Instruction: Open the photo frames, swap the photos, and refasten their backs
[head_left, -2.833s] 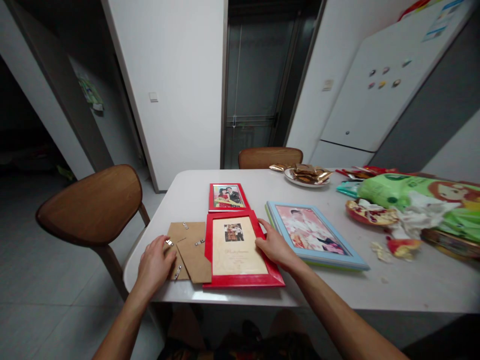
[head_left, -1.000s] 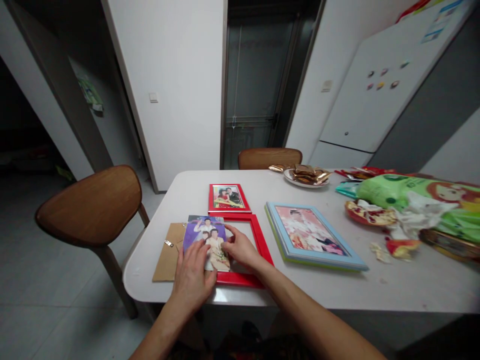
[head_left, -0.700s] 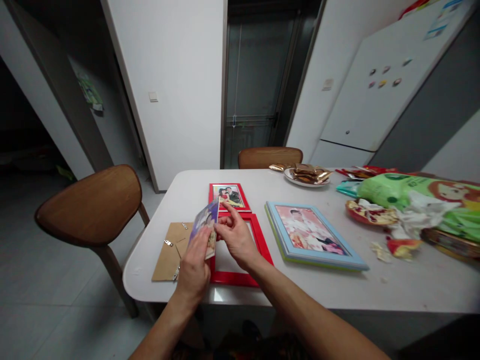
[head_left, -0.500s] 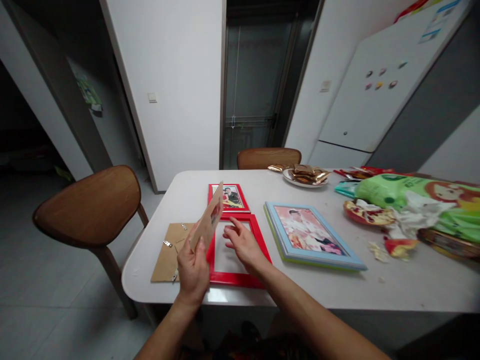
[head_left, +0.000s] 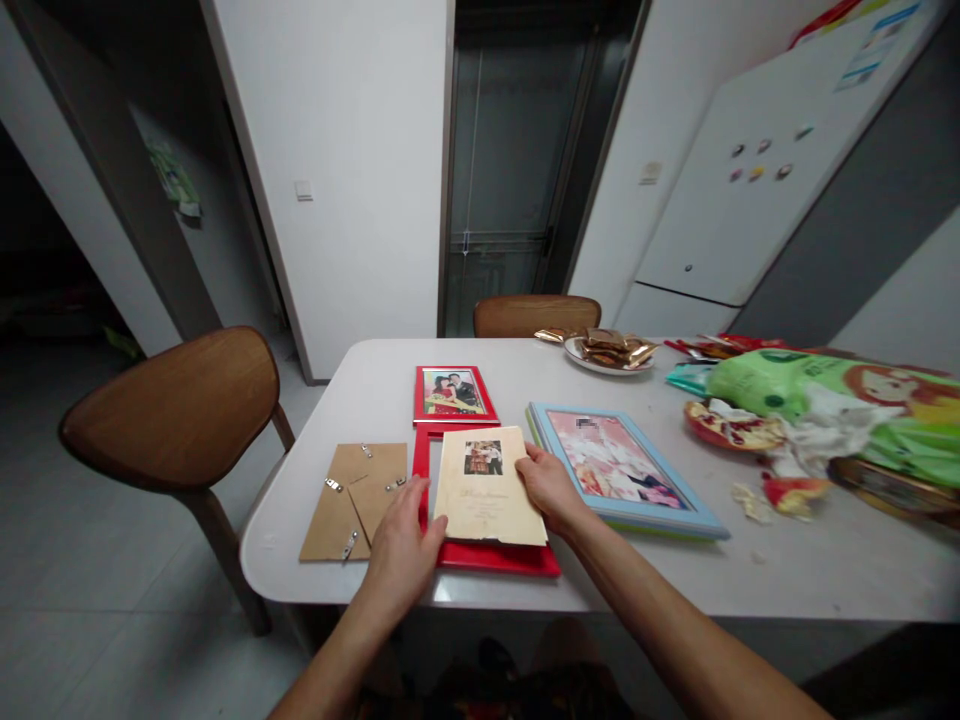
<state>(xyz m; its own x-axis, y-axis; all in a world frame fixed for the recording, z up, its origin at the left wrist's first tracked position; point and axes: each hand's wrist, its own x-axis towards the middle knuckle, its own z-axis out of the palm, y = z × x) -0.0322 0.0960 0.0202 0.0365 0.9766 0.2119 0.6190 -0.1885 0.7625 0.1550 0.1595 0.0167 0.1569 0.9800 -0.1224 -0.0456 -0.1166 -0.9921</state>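
A cream photo sheet with a small picture and faint lettering is face up over the opening of a red picture frame. My right hand grips the sheet's right edge between thumb and fingers. At the sheet's lower left is my left hand, its thumb against the edge and its fingers apart from it along the frame's left side. A brown backing board with metal clips lies left of the frame. Behind is a second red frame holding a couple's photo.
Stacked to the right are a light blue picture frame and others beneath it. Farther right lie pomegranate pieces, crumpled tissue and a green tissue pack. A plate of wrapped snacks stands behind. A wooden chair is at left.
The sheet has come down from upright in my left hand to nearly flat over the red frame. My right hand has moved right and taken its edge. The frame has shifted slightly.
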